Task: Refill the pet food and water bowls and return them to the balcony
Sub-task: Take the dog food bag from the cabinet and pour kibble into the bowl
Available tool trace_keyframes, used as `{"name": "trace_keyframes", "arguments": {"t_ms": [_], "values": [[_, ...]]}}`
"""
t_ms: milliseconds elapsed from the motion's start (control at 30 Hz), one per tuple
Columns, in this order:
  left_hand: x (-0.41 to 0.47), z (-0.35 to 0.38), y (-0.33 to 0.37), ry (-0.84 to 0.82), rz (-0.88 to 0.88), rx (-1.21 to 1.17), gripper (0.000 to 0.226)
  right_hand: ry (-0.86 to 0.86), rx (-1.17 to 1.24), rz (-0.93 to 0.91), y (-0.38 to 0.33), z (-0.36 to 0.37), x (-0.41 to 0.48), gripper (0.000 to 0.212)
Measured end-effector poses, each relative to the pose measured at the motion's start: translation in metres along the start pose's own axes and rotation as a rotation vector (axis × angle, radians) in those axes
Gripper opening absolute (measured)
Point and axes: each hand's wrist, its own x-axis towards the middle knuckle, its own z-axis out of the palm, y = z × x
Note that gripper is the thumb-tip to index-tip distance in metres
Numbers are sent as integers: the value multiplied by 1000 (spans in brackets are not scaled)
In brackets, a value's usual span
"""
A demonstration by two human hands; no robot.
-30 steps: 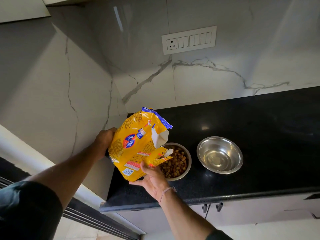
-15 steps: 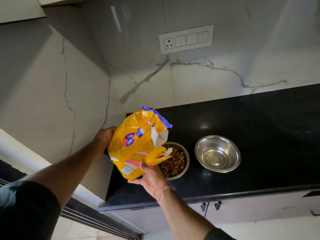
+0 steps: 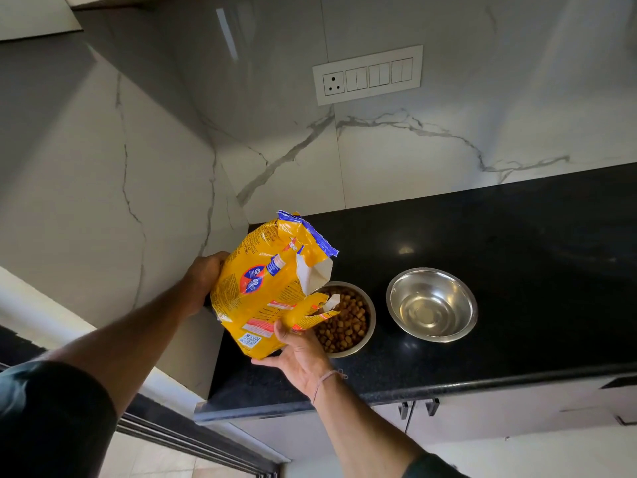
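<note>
A yellow pet food bag (image 3: 265, 288) with a torn blue top is held tilted over the left end of the black counter (image 3: 499, 270). My left hand (image 3: 203, 274) grips the bag's far left side. My right hand (image 3: 296, 350) holds its lower front edge near the torn opening. Right beside the opening sits a steel bowl (image 3: 348, 326) holding brown kibble, partly hidden by the bag. To its right stands a second steel bowl (image 3: 431, 304) with a little water at the bottom.
A marble wall meets the counter at the left corner, with a white switch and socket panel (image 3: 368, 74) on the back wall. Cabinet fronts with handles (image 3: 418, 407) run below the counter edge. A dark sliding door track (image 3: 193, 439) lies at the lower left.
The bag and both hands have stayed almost in the same pose over the kibble bowl; only the camera has shifted slightly.
</note>
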Motion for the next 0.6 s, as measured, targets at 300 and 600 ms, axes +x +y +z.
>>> {"name": "trace_keyframes", "arguments": {"t_ms": [300, 600], "values": [[7, -7, 1, -20, -55, -9, 30, -17, -45, -21, -2, 8, -2, 72], [14, -9, -1, -15, -65, 14, 30, -56, -67, -28, -3, 9, -5, 63]]}}
